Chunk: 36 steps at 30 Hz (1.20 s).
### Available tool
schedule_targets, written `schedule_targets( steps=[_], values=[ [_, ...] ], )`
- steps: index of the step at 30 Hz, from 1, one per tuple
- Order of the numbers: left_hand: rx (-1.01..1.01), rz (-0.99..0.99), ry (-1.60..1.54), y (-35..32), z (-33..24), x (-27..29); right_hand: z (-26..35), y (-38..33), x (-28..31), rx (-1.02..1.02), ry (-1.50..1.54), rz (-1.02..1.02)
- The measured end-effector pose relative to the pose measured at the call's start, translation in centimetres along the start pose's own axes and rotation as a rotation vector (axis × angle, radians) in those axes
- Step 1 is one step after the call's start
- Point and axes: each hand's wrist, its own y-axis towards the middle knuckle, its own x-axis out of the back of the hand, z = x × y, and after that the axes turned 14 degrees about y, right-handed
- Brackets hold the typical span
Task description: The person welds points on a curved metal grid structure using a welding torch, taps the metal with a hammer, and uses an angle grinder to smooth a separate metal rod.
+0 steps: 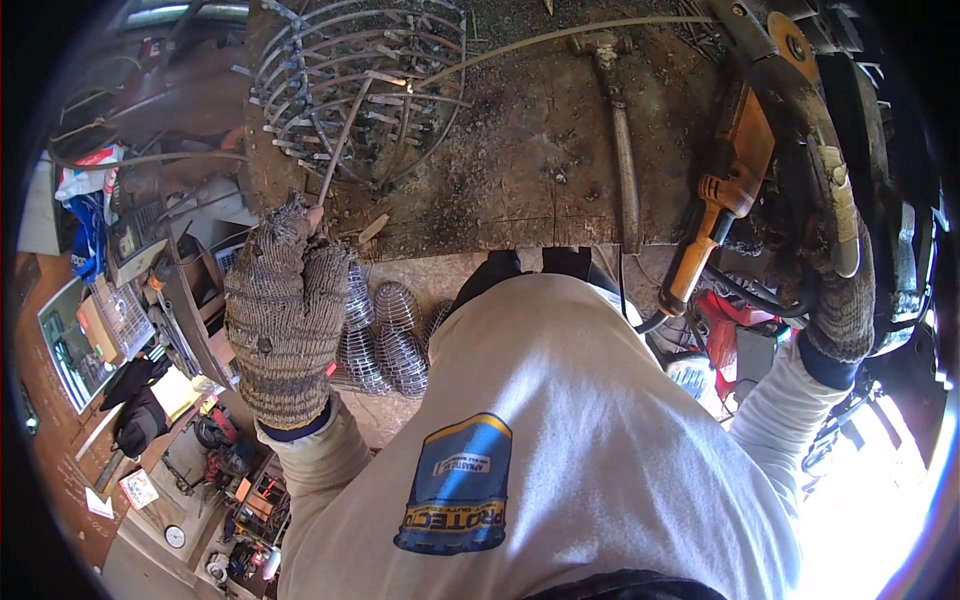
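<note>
My left hand, in a grey-brown knitted glove, is closed around a thin metal rod. The rod's bent far end reaches a round cage of metal bars on the workbench. A small bright glow shows where it meets a long thin welding electrode. That electrode runs to the upper right, toward a dark electrode holder. At the far right my right hand, also gloved, appears closed on the holder's handle; its fingers are partly hidden.
A hammer and an orange angle grinder lie on the dark wooden workbench, the grinder overhanging the near edge. Below are several wire baskets. Tools and boxes clutter the left; a black cable hangs at right.
</note>
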Motion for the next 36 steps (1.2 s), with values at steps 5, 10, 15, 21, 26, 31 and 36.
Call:
schedule_targets(
  steps=[5, 10, 15, 21, 26, 31, 36],
  values=[
    [-0.153, -0.045, 0.416, -1.0, 0.3, -0.5, 0.2, -0.2, -0.2, 0.136, -0.453, -0.073],
    [-0.002, -0.033, 0.148, 0.0, -0.1, 0.0, -1.1, 0.3, 0.6, 0.337, -0.654, -0.124],
    [-0.302, -0.177, 0.562, 0.2, -0.6, 0.4, -0.1, 0.5, 0.1, 0.285, -0.414, -0.114],
    [-0.355, -0.196, 0.668, 0.8, -1.7, 0.5, 0.2, 0.8, 0.8, 0.214, -0.174, -0.100],
    [-0.096, -0.120, 0.241, 0.4, -0.8, 0.2, 0.8, 1.4, 0.6, 0.132, 0.034, -0.062],
    [-0.036, -0.008, 0.149, 0.2, -0.2, -0.2, 1.4, 2.2, 0.1, 0.015, 0.216, -0.030],
    [0.059, 0.021, 0.016, 0.1, -0.5, -0.1, 1.9, 2.6, -0.1, -0.135, 0.363, -0.008]
  ],
)
